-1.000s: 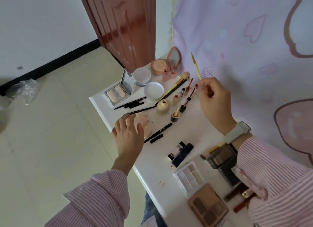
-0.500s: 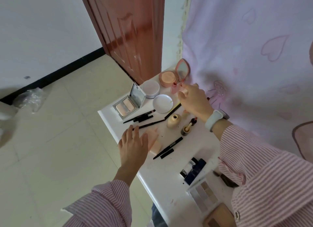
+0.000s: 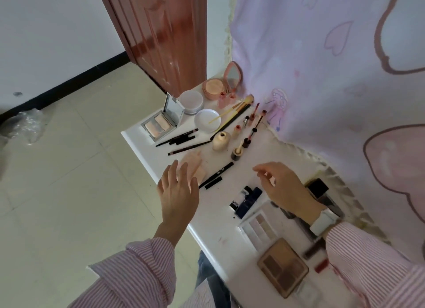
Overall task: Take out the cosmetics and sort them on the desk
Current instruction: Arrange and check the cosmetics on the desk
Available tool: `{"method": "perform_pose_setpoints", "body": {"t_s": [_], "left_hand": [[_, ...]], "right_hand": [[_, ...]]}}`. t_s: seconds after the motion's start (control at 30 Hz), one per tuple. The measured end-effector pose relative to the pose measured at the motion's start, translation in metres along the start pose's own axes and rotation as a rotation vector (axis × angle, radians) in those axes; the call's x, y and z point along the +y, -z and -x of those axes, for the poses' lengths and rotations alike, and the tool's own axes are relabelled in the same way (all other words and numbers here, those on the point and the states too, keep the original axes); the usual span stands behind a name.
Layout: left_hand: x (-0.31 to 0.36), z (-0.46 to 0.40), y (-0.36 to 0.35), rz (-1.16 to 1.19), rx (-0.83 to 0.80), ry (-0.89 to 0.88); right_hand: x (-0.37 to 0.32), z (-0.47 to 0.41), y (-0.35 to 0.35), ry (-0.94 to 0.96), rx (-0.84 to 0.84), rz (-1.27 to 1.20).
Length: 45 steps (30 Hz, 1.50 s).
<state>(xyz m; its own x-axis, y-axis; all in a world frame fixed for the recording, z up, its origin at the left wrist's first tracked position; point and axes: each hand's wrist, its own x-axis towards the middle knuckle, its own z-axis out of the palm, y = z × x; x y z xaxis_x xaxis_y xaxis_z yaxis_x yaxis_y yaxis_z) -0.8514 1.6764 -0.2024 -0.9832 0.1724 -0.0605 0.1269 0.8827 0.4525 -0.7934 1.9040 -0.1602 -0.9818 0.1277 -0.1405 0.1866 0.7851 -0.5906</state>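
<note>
Cosmetics lie spread on the white desk (image 3: 213, 229). A yellow brush (image 3: 226, 114) rests across a white round lid (image 3: 206, 120), beside a longer black-handled brush (image 3: 236, 117). My right hand (image 3: 284, 188) hovers empty over the desk's middle, fingers loosely curled, near a dark blue tube (image 3: 249, 201). My left hand (image 3: 178, 190) is spread flat at the desk's front edge, beside peach sponges (image 3: 194, 164). Black pencils (image 3: 181, 138), a beige bottle (image 3: 221, 141), an open highlighter compact (image 3: 162, 121) and lip glosses (image 3: 253, 124) sit farther back.
Eyeshadow palettes (image 3: 261, 225), (image 3: 282, 266) and a black case (image 3: 318, 188) lie near my right wrist. A pink mirror compact (image 3: 232, 76) stands at the far corner. A pink curtain (image 3: 333, 66) hangs along the desk's right side, a brown door (image 3: 161, 34) behind. Tiled floor (image 3: 69, 192) lies left.
My right hand set the yellow brush down at the back by the white lid, then drew back empty toward the desk's middle. My left hand stayed at the front edge.
</note>
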Motion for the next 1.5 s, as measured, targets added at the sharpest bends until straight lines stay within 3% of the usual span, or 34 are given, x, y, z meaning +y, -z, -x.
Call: {"method": "perform_pose_setpoints", "body": {"t_s": [0.13, 0.3, 0.57, 0.67, 0.73, 0.83, 0.9, 0.97, 1.07, 1.17, 1.27, 1.4, 1.5], "left_hand": [[0.006, 0.037, -0.008, 0.006, 0.052, -0.06], [0.008, 0.075, -0.02, -0.047, 0.048, -0.103], [0.004, 0.092, -0.03, -0.109, -0.022, -0.064], [0.001, 0.091, -0.03, -0.104, -0.056, -0.037], [0.0, 0.091, -0.03, -0.097, -0.07, -0.015], [0.007, 0.091, -0.026, 0.058, 0.013, 0.023], [0.015, 0.092, -0.022, 0.218, 0.078, 0.029], [0.025, 0.095, -0.017, 0.372, 0.097, 0.029], [0.04, 0.099, -0.011, 0.506, 0.036, -0.016], [0.048, 0.103, -0.01, 0.524, -0.121, -0.114], [0.05, 0.109, -0.011, 0.474, -0.086, -0.155], [0.047, 0.117, -0.008, 0.354, -0.06, -0.227], [0.049, 0.12, -0.003, 0.55, -0.118, -0.123]], "right_hand": [[0.002, 0.023, -0.024, 0.124, -0.125, 0.22], [-0.013, 0.017, -0.048, 0.0, -0.291, 0.417], [-0.026, 0.012, -0.066, 0.051, -0.173, 0.511], [-0.031, 0.017, -0.058, 0.172, 0.068, 0.28], [-0.036, 0.021, -0.05, 0.138, 0.181, -0.124], [-0.045, 0.023, -0.033, -0.418, 0.032, -0.941], [-0.042, 0.03, -0.029, -0.619, -0.022, -1.254], [-0.037, 0.04, -0.03, -0.643, -0.024, -1.318], [-0.03, 0.055, -0.04, -0.65, 0.019, -1.202], [-0.031, 0.066, -0.045, -0.655, 0.019, -1.263], [-0.04, 0.076, -0.045, -0.611, -0.014, -1.244], [-0.044, 0.084, -0.036, -0.44, -0.041, -1.023], [-0.046, 0.091, -0.032, -0.278, -0.037, -0.932]]}}
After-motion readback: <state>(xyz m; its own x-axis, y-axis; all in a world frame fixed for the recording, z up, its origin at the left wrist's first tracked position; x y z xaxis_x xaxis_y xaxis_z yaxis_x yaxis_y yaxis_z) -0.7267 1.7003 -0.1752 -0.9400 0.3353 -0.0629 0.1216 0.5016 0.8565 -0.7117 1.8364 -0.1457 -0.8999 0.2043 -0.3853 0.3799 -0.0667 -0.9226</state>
